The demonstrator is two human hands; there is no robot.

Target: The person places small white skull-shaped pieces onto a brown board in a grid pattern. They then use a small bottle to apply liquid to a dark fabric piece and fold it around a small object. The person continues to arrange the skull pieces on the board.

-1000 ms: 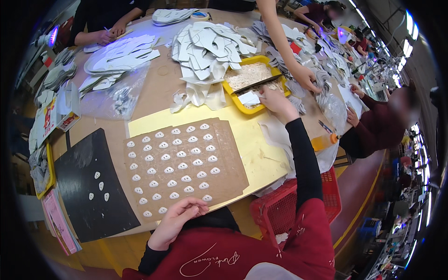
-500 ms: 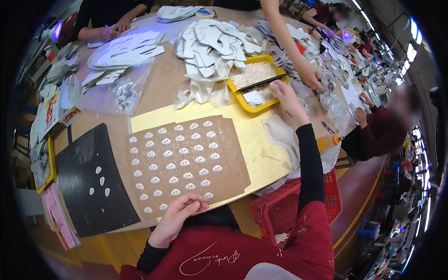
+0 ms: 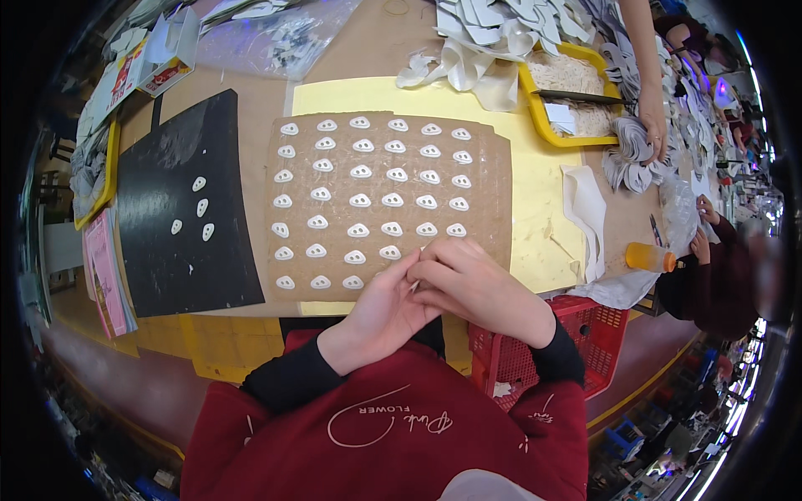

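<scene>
My left hand (image 3: 380,316) and my right hand (image 3: 484,288) meet at the near edge of a brown board (image 3: 493,200). Their fingers are curled together around something small; only a pale sliver shows between the fingertips, so I cannot make out what it is. Rows of small white rounded-triangle pieces (image 3: 360,171), each with two holes, lie spaced out on the board. My right hand covers the board's near right corner. Left of it, a black sheet (image 3: 171,250) carries several similar white pieces (image 3: 202,208) lying loose.
A yellow tray (image 3: 535,108) with pale scraps, a dark bar and white cards stands at the far right. Nearby are pale fabric pieces (image 3: 585,217), an orange bottle (image 3: 647,257) and a red basket (image 3: 614,334). Another person's arm (image 3: 647,83) reaches into grey stacked pieces.
My right hand has come back from the yellow tray and joined my left hand at the board's near edge. The view has shifted, bringing the board closer to the middle.
</scene>
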